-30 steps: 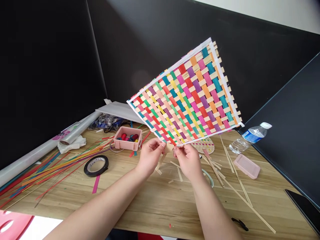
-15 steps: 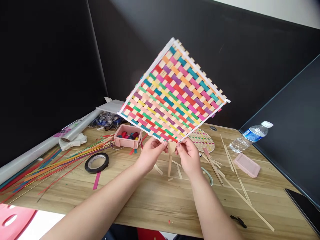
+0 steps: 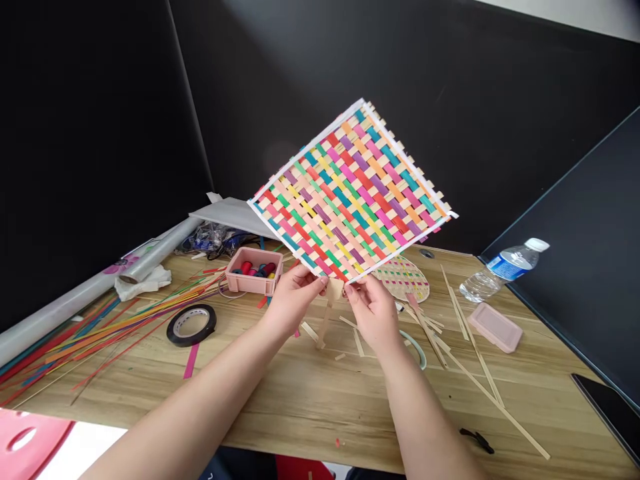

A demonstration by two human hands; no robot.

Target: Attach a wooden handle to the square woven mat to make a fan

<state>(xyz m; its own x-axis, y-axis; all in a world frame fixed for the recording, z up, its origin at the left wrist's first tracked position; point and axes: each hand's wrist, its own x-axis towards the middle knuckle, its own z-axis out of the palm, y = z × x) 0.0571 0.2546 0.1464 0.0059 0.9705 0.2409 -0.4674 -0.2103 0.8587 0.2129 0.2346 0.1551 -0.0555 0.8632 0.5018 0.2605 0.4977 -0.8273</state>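
Note:
A square mat (image 3: 353, 190) woven from coloured and natural strips, edged in white tape, is held up on one corner above the wooden table (image 3: 310, 400). My left hand (image 3: 290, 300) pinches its bottom corner from the left. From the right, my right hand (image 3: 373, 310) pinches the same corner. A natural strip (image 3: 327, 317) hangs down from that corner between my fingers.
A pink box of spools (image 3: 254, 272), a black tape roll (image 3: 192, 325) and a spread of coloured strips (image 3: 100, 333) lie left. A small round woven piece (image 3: 403, 279), loose natural strips (image 3: 470, 360), a pink lid (image 3: 495, 327), a water bottle (image 3: 503, 270) and a phone (image 3: 607, 407) lie right.
The mat has swung in my hands, its top corner tilting left and then settling lower and more face-on. Both hands stayed at the bottom corner.

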